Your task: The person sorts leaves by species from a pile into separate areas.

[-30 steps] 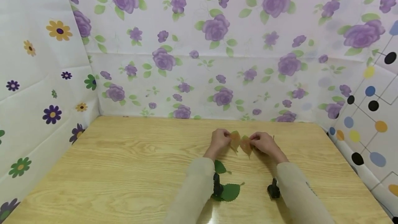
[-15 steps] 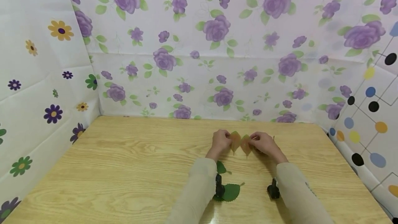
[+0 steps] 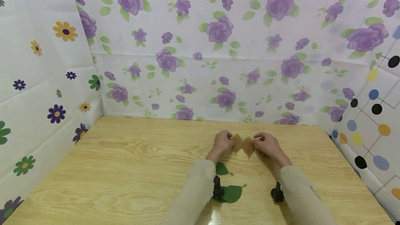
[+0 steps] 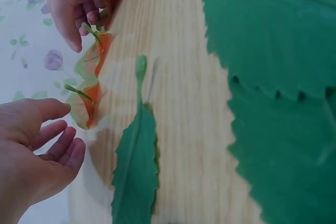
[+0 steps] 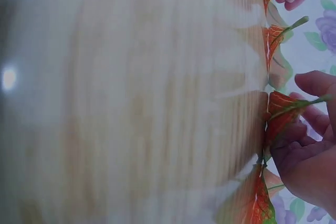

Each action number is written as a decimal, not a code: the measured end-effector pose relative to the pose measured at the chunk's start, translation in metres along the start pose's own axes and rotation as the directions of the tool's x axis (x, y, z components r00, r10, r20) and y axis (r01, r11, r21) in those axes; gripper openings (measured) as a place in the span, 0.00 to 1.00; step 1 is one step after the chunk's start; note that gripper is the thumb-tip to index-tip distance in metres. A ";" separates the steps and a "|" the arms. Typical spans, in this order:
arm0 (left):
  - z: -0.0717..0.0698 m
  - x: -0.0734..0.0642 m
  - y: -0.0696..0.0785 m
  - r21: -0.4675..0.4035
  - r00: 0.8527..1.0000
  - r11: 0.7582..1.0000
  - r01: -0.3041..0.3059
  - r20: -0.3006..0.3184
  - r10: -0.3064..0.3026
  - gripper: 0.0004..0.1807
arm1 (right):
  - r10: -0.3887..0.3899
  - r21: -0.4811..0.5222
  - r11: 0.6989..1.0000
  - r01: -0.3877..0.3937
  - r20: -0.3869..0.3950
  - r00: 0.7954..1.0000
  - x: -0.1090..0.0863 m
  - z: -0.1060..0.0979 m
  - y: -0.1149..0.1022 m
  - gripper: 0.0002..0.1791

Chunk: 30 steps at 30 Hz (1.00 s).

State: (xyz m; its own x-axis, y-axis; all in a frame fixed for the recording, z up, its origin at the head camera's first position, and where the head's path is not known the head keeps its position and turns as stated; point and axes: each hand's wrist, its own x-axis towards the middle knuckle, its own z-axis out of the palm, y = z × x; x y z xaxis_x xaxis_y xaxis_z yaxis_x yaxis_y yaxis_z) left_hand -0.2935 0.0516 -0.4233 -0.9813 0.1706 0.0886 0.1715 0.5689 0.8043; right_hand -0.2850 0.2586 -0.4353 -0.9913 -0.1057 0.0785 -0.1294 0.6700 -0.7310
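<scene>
1. Set on the far part of the pale wood-grained worktop [image 3: 150, 169], right of centre: left orange leaf with green edging and short stem [image 3: 237, 143].
2. Just right of it: matching right orange leaf [image 3: 248, 146], side edges meeting or nearly so. Both long axes running near to far, stems toward the near side.
3. Just left of the left orange leaf: bare left hand [image 3: 223, 142], clearly the nearer hand to it, fingers aimed rightward at its outer edge. Thumb and other fingers apart, loosely bent, clamped on nothing visible; hard to tell light contact from a slight gap.
4. Just right of the right orange leaf: bare right hand [image 3: 267, 144], nearer to that one, fingers reaching leftward to its outer edge. Thumb and other fingers apart here too; contact uncertain.
5. By judgement, the key relation: pair set between two sets of fingers, approached from left and right, across the long axes rather than along them.
6. Continuing the row rightward: third orange leaf [image 5: 281, 121] under the right hand's fingers, then fourth orange leaf [image 5: 260, 203].
7. Well to the near side, beside the left sleeve [image 3: 200, 183]: small green serrated leaf [image 3: 222, 168] and larger green serrated leaf [image 3: 232, 193], the latter partly hidden.
</scene>
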 end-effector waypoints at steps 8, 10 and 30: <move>-0.012 -0.006 0.002 -0.022 0.995 0.997 -0.077 0.067 0.078 0.12 | -0.027 0.003 1.000 0.027 -0.024 0.999 -0.004 -0.009 -0.012 0.19; -0.016 -0.009 0.002 -0.032 0.991 0.995 -0.091 0.093 0.093 0.11 | -0.040 0.002 0.999 0.040 -0.032 0.999 -0.005 -0.011 -0.016 0.19; -0.054 -0.057 -0.022 -0.031 0.925 0.974 -0.223 0.309 0.222 0.15 | -0.250 -0.036 0.966 0.256 0.124 0.960 -0.047 0.001 -0.055 0.17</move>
State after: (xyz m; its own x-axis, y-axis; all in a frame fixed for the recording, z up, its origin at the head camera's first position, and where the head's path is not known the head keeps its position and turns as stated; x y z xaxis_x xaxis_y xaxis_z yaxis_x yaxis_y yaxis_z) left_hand -0.2463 -0.0142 -0.4144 -0.8427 0.5327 0.0786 0.3836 0.4913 0.7820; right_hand -0.2309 0.2256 -0.3992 -0.9165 -0.3600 0.1744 -0.3799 0.6469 -0.6613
